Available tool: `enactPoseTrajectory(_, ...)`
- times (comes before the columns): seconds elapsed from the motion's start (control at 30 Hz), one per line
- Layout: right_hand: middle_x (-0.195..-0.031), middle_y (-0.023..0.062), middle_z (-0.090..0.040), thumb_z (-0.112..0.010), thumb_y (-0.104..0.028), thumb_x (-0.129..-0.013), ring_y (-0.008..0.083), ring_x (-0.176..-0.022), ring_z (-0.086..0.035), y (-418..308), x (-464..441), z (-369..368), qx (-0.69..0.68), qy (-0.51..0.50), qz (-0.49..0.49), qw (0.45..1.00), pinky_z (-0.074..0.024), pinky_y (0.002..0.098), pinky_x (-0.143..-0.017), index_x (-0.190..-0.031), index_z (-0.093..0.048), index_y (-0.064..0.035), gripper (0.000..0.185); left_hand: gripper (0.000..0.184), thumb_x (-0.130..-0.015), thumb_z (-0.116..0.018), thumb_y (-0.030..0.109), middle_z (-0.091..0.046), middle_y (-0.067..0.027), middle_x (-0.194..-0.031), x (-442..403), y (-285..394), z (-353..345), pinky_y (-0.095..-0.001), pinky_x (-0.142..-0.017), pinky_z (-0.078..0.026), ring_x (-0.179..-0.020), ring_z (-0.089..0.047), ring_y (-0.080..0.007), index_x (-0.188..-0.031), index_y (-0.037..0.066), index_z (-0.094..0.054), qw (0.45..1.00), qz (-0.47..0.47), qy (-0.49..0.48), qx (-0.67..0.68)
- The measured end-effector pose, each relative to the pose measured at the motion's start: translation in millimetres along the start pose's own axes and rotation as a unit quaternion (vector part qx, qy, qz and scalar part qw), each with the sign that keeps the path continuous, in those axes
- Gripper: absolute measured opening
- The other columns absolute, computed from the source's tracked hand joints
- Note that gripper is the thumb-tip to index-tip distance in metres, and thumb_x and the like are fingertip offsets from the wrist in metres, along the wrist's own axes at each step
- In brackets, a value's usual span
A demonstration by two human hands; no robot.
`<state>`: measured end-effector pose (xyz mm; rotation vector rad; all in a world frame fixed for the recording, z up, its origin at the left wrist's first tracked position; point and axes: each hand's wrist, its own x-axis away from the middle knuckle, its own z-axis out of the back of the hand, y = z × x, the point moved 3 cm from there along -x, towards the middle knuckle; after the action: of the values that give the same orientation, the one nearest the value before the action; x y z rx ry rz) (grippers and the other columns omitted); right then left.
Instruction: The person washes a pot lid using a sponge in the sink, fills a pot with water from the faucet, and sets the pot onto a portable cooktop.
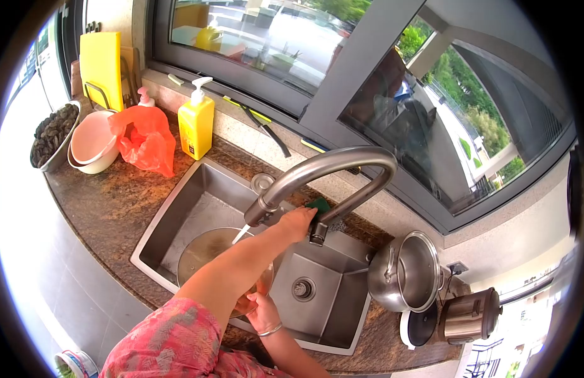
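My left hand (297, 224) reaches across the sink to the back of the tap. Its fingers are closed on a green scouring pad (318, 206), partly hidden by the hand. Lower down, my right hand (262, 313), with a bracelet at its wrist, grips the near edge of a round glass pot lid (200, 250). The lid is over the left basin, and my left forearm covers part of it. From the curved steel tap (342, 155) a white stream of water (241, 234) runs towards the lid.
The right basin (323, 283) has a drain strainer. A steel pot (393, 277) and a brown cooker (471, 317) stand to the right. On the left are a yellow pump bottle (196, 123), a red plastic bag (150, 142), stacked bowls (93, 142) and a basin of dark shells (56, 135).
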<state>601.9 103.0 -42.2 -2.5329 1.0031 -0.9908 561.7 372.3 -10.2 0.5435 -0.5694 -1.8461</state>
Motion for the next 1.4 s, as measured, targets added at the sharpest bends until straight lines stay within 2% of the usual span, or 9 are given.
enactPoseTrajectory(0.13,-0.149,0.019,-0.056,-0.051,-0.004,-0.09,0.0427,-0.131,-0.062,-3.9,-3.1,7.8,-0.007,0.007,0.001,1.0,-0.0585,0.055,-0.1,-0.167,-0.026,-0.0309,0.086,0.045,-0.096,-0.061,0.006,-0.065,-0.021,-0.138,26.2,-27.1,19.4,-0.0474,-0.106,-0.052,-0.124,-0.065,-0.038,-0.141,0.01,-0.062,0.93,0.126,0.183,0.294)
enactPoseTrajectory(0.2,-0.146,0.0215,-0.059,-0.05,-0.004,-0.09,0.047,-0.129,-0.063,-7.0,-7.4,11.8,-0.017,0.012,-0.001,1.0,-0.0591,0.0572,-0.099,-0.166,-0.026,-0.0316,0.084,0.05,-0.093,-0.066,0.01,-0.061,-0.0223,-0.144,79.7,-54.7,31.4,-0.0473,-0.111,-0.05,-0.129,-0.062,-0.0393,-0.142,0.006,-0.06,0.956,0.006,0.251,0.154)
enactPoseTrajectory(0.43,-0.145,0.0218,-0.058,-0.048,0.0,-0.084,0.044,-0.126,-0.065,-22.8,-55.2,40.2,-0.032,-0.016,-0.013,0.999,-0.0581,0.0599,-0.101,-0.165,-0.031,-0.0285,0.088,0.055,-0.094,-0.07,0.017,-0.054,-0.0223,-0.153,280.6,-33.6,63.8,-0.0511,-0.121,-0.041,-0.145,-0.05,-0.0395,-0.146,0.006,-0.055,0.991,-0.109,0.075,0.025)
enactPoseTrajectory(0.63,-0.147,0.0235,-0.056,-0.045,0.002,-0.082,0.0475,-0.132,-0.059,-29.7,-33.0,-32.5,0.083,-0.034,0.005,0.996,-0.0565,0.0623,-0.103,-0.167,-0.028,-0.0314,0.093,0.074,-0.101,-0.057,0.042,-0.028,-0.0222,-0.171,232.1,-77.9,80.9,-0.0534,-0.13,-0.02,-0.16,-0.024,-0.0404,-0.162,0.005,-0.035,0.953,0.195,0.152,-0.177)
enactPoseTrajectory(0.77,-0.149,0.0218,-0.056,-0.046,0.0,-0.083,0.0471,-0.132,-0.06,-23.9,-41.4,-36.0,0.098,-0.067,0.002,0.993,-0.0576,0.0615,-0.1,-0.166,-0.029,-0.0312,0.091,0.065,-0.099,-0.062,0.036,-0.04,-0.0222,-0.164,203.2,-60.5,67.4,-0.0536,-0.126,-0.03,-0.154,-0.035,-0.0407,-0.154,0.004,-0.047,0.97,0.063,0.216,-0.087)
enactPoseTrajectory(0.83,-0.146,0.0192,-0.058,-0.048,-0.001,-0.083,0.0426,-0.127,-0.064,-29.7,-57.5,-1.6,0.032,-0.036,0.002,0.999,-0.0594,0.0613,-0.098,-0.165,-0.031,-0.0297,0.089,0.06,-0.097,-0.066,0.031,-0.048,-0.0215,-0.159,228.0,-13.6,93.1,-0.0518,-0.121,-0.039,-0.148,-0.045,-0.0411,-0.147,0.001,-0.052,0.996,0.029,0.047,0.07)
enactPoseTrajectory(0.93,-0.147,0.0196,-0.059,-0.048,-0.002,-0.082,0.0427,-0.126,-0.065,-53.4,-42.3,-9.3,0.059,-0.03,0.077,0.995,-0.0601,0.061,-0.096,-0.165,-0.031,-0.0334,0.089,0.058,-0.096,-0.068,0.027,-0.052,-0.0207,-0.156,282.7,-23.1,71.5,-0.0495,-0.118,-0.045,-0.143,-0.051,-0.0417,-0.146,0.001,-0.053,0.999,-0.032,0.035,0.026)
enactPoseTrajectory(1.17,-0.147,0.022,-0.059,-0.048,-0.001,-0.081,0.0486,-0.131,-0.061,-50.9,-25.9,-29.8,0.089,-0.04,0.031,0.995,-0.0585,0.0621,-0.097,-0.167,-0.025,-0.0356,0.095,0.06,-0.099,-0.064,0.031,-0.043,-0.0216,-0.163,243.8,-96.7,97.8,-0.0552,-0.126,-0.029,-0.154,-0.036,-0.039,-0.154,0.01,-0.05,0.97,0.092,0.176,-0.142)
enactPoseTrajectory(1.4,-0.148,0.015,-0.059,-0.042,-0.047,-0.114,0.0359,-0.129,-0.064,-59.7,-39.1,-11.0,0.039,-0.017,0.06,0.997,-0.0603,0.057,-0.095,-0.158,-0.041,-0.0312,0.046,0.038,-0.098,-0.064,0.022,-0.054,-0.0197,-0.154,264.1,-14.5,69.6,-0.0463,-0.12,-0.044,-0.147,-0.048,-0.0376,-0.133,0.008,-0.07,0.992,-0.074,0.04,0.097)
